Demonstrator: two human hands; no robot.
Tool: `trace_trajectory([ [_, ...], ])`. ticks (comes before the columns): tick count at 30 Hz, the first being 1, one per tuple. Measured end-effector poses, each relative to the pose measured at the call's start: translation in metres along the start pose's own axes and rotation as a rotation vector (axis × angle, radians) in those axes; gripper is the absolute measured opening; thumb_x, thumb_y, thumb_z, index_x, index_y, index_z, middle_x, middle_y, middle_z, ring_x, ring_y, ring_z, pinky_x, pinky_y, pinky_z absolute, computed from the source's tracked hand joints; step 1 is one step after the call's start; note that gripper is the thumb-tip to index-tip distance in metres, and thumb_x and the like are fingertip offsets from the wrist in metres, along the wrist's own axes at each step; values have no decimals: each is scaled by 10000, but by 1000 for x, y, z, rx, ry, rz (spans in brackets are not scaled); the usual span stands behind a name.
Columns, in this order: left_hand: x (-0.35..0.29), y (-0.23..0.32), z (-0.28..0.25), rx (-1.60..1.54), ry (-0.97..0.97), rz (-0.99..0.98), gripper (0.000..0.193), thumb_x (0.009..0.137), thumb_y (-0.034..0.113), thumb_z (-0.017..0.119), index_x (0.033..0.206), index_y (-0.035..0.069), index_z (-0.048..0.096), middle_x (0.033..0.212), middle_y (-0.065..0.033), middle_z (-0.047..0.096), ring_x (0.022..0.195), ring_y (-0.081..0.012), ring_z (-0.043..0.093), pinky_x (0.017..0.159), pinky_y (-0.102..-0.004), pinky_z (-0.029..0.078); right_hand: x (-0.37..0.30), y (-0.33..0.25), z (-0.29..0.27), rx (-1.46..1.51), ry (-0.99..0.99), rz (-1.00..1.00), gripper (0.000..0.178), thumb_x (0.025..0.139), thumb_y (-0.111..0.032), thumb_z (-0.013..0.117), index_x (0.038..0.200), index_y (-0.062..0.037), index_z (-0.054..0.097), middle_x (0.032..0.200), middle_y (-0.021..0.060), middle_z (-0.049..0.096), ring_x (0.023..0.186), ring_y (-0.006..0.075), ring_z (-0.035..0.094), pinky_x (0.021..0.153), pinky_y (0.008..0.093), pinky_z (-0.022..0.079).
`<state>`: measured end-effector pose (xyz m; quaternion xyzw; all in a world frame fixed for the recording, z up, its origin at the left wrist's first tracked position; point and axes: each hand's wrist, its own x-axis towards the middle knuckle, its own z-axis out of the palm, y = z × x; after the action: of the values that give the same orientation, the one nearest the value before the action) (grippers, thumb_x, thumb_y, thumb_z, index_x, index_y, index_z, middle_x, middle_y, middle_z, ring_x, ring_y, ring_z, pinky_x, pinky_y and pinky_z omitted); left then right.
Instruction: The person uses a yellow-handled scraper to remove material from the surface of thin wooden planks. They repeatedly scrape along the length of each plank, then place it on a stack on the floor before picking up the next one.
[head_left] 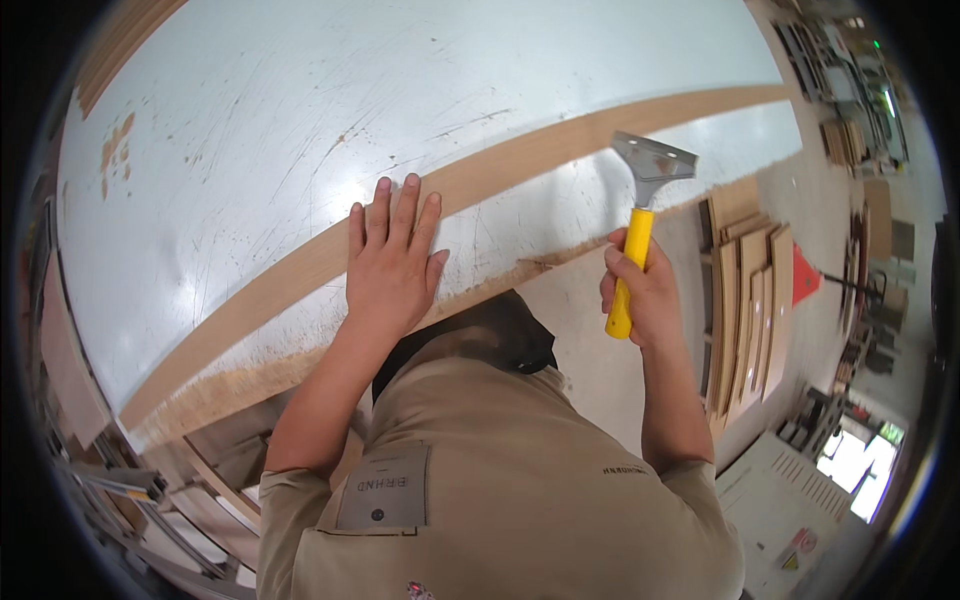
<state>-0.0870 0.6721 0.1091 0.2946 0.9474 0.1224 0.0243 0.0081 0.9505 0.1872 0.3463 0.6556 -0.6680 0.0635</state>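
Note:
My left hand [390, 262] lies flat, fingers stretched, on a long narrow strip of wood [520, 160]. The strip runs across a white scratched worktable [250, 90], close to its near edge, and looks curved in this view. In my right hand [648, 285] is a scraper [640, 220] with a yellow handle and a wide metal head. My fingers wrap round the handle. The scraper head is raised beside the table's near edge at the right, and looks apart from the strip.
Stacked boards [745, 300] stand at the right, beside a red pallet jack [805, 275]. A pale metal cabinet [785, 500] is at the lower right. At the far left corner of the table lie more wooden strips [125, 45]. The table's near edge [240, 395] is worn and brown.

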Motion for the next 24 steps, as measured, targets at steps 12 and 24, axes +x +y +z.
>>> trace_trajectory([
  [12, 14, -40, -15, -141, 124, 123, 536, 880, 115, 679, 1402, 96, 558, 1512, -183, 452, 1389, -403, 425, 1132, -511, 362, -40, 21, 111, 248, -14, 85, 516, 1001, -111, 554, 1481, -1, 401, 855, 76, 628, 678, 129, 570, 642, 269, 473],
  [24, -24, -47, -52, -805, 19, 51, 480, 902, 132, 702, 1335, -10, 551, 1173, -181, 651, 974, -297, 667, 850, -382, 532, -17, 20, 168, -105, -176, -236, 378, 1000, -235, 584, 1322, -36, 582, 804, 162, 670, 667, 198, 639, 654, 345, 519],
])
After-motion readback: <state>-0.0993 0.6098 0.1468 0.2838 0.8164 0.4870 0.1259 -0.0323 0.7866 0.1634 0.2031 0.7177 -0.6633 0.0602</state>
